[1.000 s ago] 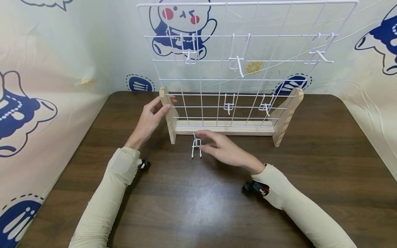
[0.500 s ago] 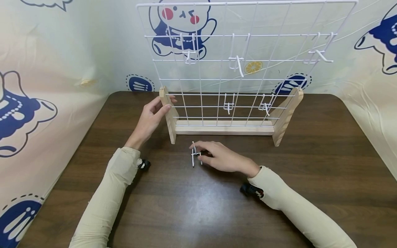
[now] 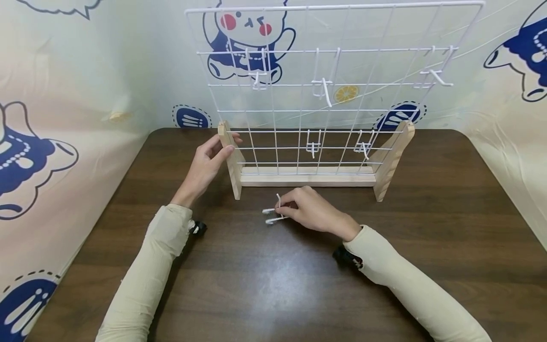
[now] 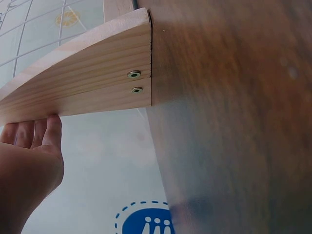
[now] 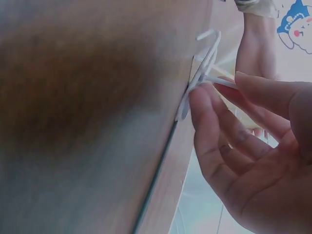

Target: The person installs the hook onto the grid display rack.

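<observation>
1. The white wire hook point(image 3: 274, 214) lies low on the dark tabletop point(image 3: 273, 285), just in front of the rack's wooden base rail point(image 3: 307, 176).
2. The right hand point(image 3: 309, 209) pinches it between thumb and fingertips point(image 5: 202, 100), its prongs pointing left.
3. The left hand point(image 3: 205, 166) rests with straight fingers against the rack's left wooden foot point(image 3: 231, 156), steadying it.
4. The white wire grid point(image 3: 329, 85) above already carries five hooks.
5. To my eye, a firm pinch near the hook's bend would keep it from twisting as it lifts.
</observation>
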The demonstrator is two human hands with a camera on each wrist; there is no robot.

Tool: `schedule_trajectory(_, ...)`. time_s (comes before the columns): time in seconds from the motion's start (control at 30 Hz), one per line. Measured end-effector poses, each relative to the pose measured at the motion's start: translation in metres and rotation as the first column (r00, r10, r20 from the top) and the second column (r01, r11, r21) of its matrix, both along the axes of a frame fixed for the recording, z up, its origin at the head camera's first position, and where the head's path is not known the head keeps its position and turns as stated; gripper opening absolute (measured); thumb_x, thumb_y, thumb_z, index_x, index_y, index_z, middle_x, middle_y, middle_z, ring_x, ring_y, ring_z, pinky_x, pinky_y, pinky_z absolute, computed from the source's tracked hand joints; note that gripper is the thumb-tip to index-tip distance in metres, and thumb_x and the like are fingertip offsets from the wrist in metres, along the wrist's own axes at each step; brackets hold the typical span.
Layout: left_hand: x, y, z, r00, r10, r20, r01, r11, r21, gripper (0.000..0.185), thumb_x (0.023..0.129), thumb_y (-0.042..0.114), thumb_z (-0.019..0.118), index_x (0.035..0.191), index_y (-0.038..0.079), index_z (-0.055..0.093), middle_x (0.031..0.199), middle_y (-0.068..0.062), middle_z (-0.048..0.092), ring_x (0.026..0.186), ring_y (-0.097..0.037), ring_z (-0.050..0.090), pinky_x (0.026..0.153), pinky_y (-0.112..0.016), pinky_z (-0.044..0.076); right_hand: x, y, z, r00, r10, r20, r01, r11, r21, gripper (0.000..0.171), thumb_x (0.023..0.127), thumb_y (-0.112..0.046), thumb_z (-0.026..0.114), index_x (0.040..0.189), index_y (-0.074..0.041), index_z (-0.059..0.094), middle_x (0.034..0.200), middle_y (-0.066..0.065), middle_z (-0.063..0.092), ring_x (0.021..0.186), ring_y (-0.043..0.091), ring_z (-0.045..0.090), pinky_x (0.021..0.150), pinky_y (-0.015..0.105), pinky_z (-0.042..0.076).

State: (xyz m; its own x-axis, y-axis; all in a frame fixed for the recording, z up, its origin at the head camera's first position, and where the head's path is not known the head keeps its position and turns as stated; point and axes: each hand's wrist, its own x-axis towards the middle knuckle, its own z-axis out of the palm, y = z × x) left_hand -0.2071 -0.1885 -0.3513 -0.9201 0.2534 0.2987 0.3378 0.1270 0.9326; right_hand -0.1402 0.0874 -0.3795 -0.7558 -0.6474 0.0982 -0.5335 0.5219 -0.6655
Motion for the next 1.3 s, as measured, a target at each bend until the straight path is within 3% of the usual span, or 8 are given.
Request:
schedule_trajectory(0.2, 0.001, 0.000, 0.001, 1.000, 0.003, -0.002, -0.003, 1.000, 0.002, 0.034, 0.102, 0.018, 0.056, 0.133, 0.003, 0.058, 0.128, -0.018, 0.063, 0.119, -0.030, 0.057, 0.095, -0.030, 0.048, -0.004, 0.004, 0.004, 0.999, -0.042, -0.031, 0.042, 0.999, -0.011, 0.013, 0.096, -0.016, 0.067, 0.092, -0.010, 0.078, 0.077, -0.002, 0.070, 0.061, 0.005, 0.050, 0.060, 0.026, 0.045)
schedule_trajectory(0.3, 0.001, 0.000, 0.001, 1.000, 0.011, 0.000, -0.011, 1.000, -0.002, 0.031, 0.102, 0.017, 0.056, 0.131, 0.008, 0.061, 0.126, -0.012, 0.065, 0.117, -0.025, 0.058, 0.095, -0.031, 0.048, -0.006, 0.005, 0.003, 0.997, -0.051, -0.050, 0.051, 0.999, -0.004, 0.013, 0.095, -0.015, 0.068, 0.089, -0.010, 0.078, 0.078, -0.003, 0.071, 0.064, 0.007, 0.051, 0.063, 0.027, 0.045)
schedule_trajectory(0.43, 0.000, 0.000, 0.001, 1.000, 0.007, -0.003, -0.007, 1.000, 0.000, 0.030, 0.102, 0.016, 0.055, 0.131, 0.009, 0.061, 0.128, -0.016, 0.064, 0.116, -0.021, 0.058, 0.096, -0.031, 0.048, -0.008, 0.004, 0.000, 0.997, -0.059, -0.050, 0.060, 0.998, 0.008, 0.011, 0.094, -0.014, 0.069, 0.089, -0.010, 0.078, 0.081, -0.006, 0.071, 0.068, 0.007, 0.053, 0.065, 0.027, 0.047)
schedule_trajectory(0.63, -0.012, -0.006, -0.015, 1.000, 0.004, -0.013, -0.003, 1.000, 0.011, 0.033, 0.102, 0.021, 0.057, 0.132, 0.009, 0.061, 0.127, -0.010, 0.065, 0.117, -0.022, 0.058, 0.096, -0.032, 0.048, -0.009, 0.005, -0.001, 0.998, -0.065, -0.003, 0.065, 0.997, -0.036, 0.005, 0.091, -0.012, 0.072, 0.089, -0.009, 0.077, 0.082, -0.003, 0.072, 0.068, 0.008, 0.058, 0.063, 0.028, 0.049)
schedule_trajectory(0.83, -0.017, -0.008, -0.022, 1.000, 0.004, -0.020, -0.004, 1.000, 0.019, 0.032, 0.102, 0.022, 0.058, 0.131, 0.011, 0.061, 0.126, -0.010, 0.065, 0.120, -0.029, 0.057, 0.096, -0.032, 0.048, -0.012, 0.008, 0.001, 0.997, -0.032, -0.065, 0.025, 0.994, -0.111, 0.007, 0.092, -0.009, 0.070, 0.093, -0.007, 0.077, 0.090, -0.004, 0.072, 0.083, 0.009, 0.063, 0.078, 0.035, 0.053)
schedule_trajectory(0.97, -0.016, -0.008, -0.023, 1.000, 0.008, -0.019, -0.008, 1.000, 0.011, 0.033, 0.102, 0.024, 0.058, 0.132, 0.011, 0.061, 0.129, -0.016, 0.063, 0.121, -0.034, 0.055, 0.098, -0.033, 0.047, -0.011, 0.007, 0.003, 0.999, 0.000, 0.046, 0.008, 0.987, -0.161, 0.014, 0.097, -0.011, 0.065, 0.100, -0.004, 0.077, 0.094, 0.004, 0.075, 0.080, 0.017, 0.068, 0.076, 0.038, 0.055)
schedule_trajectory(1.1, -0.017, -0.008, -0.022, 1.000, 0.012, -0.015, -0.011, 1.000, 0.008, 0.035, 0.102, 0.023, 0.058, 0.133, 0.006, 0.059, 0.129, -0.015, 0.063, 0.120, -0.029, 0.056, 0.097, -0.032, 0.047, -0.009, 0.006, 0.004, 0.984, 0.016, 0.177, 0.021, 0.979, -0.205, 0.019, 0.100, -0.014, 0.060, 0.106, -0.002, 0.074, 0.090, 0.011, 0.075, 0.075, 0.026, 0.072, 0.068, 0.040, 0.057)
schedule_trajectory(1.3, -0.006, -0.003, -0.008, 1.000, 0.006, -0.004, -0.006, 1.000, 0.007, 0.033, 0.102, 0.018, 0.057, 0.132, 0.004, 0.059, 0.126, -0.010, 0.066, 0.117, -0.021, 0.058, 0.096, -0.031, 0.047, -0.008, 0.004, 0.003, 0.974, 0.036, 0.224, 0.012, 0.977, -0.211, 0.020, 0.102, -0.017, 0.059, 0.105, -0.003, 0.073, 0.091, 0.009, 0.075, 0.081, 0.025, 0.073, 0.078, 0.035, 0.056)
